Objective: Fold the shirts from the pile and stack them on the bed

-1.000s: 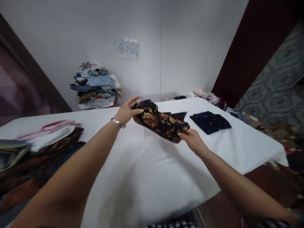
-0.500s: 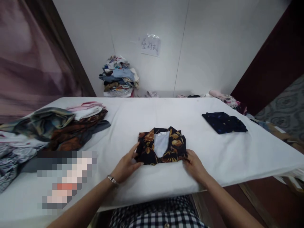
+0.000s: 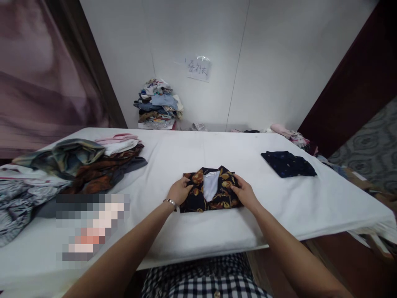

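A folded dark shirt (image 3: 196, 203) with a brown and gold floral print lies collar-up on the white-covered table, its pale lining and label showing at the neck. My left hand (image 3: 180, 191) grips its left side, thumb on top and the other fingers partly hidden at the edge. On the opposite side, my right hand (image 3: 245, 193) holds the right edge, thumb over the print and fingers around the upper corner. Both wrists come in from the near edge; the left one wears a bracelet (image 3: 170, 202).
A folded navy patterned garment (image 3: 288, 164) rests on the table at right. Loose clothes (image 3: 93, 174) are heaped at left beside a pixelated patch. Behind the white table (image 3: 198, 231), a clothing stack (image 3: 159, 103) stands by the wall below a paper sign (image 3: 198, 69).
Both hands have moved up along the shirt's sides from its lower corners, and the thumbs now lie on its top. The shirt has hardly moved; the view has tilted slightly.
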`<state>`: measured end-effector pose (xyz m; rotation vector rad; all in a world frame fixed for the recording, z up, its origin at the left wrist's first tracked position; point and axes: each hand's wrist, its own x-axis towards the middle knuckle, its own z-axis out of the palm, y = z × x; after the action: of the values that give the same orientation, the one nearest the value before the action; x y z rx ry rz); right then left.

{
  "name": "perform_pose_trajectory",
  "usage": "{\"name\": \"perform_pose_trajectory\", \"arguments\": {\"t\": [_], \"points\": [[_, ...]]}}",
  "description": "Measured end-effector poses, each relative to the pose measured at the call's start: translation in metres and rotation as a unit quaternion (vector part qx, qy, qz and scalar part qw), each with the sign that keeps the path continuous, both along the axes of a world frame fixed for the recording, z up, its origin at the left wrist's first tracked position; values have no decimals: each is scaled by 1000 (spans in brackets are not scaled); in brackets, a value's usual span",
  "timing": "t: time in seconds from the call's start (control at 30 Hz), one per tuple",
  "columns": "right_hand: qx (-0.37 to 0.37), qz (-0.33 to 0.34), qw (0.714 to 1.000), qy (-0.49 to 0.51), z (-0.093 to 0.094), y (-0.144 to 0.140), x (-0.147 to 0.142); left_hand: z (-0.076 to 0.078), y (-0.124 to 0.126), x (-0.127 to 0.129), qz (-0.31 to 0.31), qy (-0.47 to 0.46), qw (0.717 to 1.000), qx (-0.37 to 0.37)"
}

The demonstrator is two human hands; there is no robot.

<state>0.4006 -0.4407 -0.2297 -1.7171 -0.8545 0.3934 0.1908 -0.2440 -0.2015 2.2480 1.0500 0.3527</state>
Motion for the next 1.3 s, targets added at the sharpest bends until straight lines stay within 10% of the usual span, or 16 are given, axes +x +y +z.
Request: {"name": "perform_pose_trajectory", "arguments": {"t": [0.23,0.57,0.97,1.17,1.3], "points": [[-134,-54,985,-91,-16,0,7,-12,-4,-11,58,32,998,13],[14,-112,991,69,-8,-51,-33,-6,-10,-29,83,-25,996,-17],[-50,55,858,508,21,-57,-92,-2,-8,6,28,-210,947,-241],[69,85,792,601,17,-21,-102,0,-15,8,42,-300,888,-347],[139,44,782,606,15,6,-110,2,-21,4,83,-266,912,-300]]}}
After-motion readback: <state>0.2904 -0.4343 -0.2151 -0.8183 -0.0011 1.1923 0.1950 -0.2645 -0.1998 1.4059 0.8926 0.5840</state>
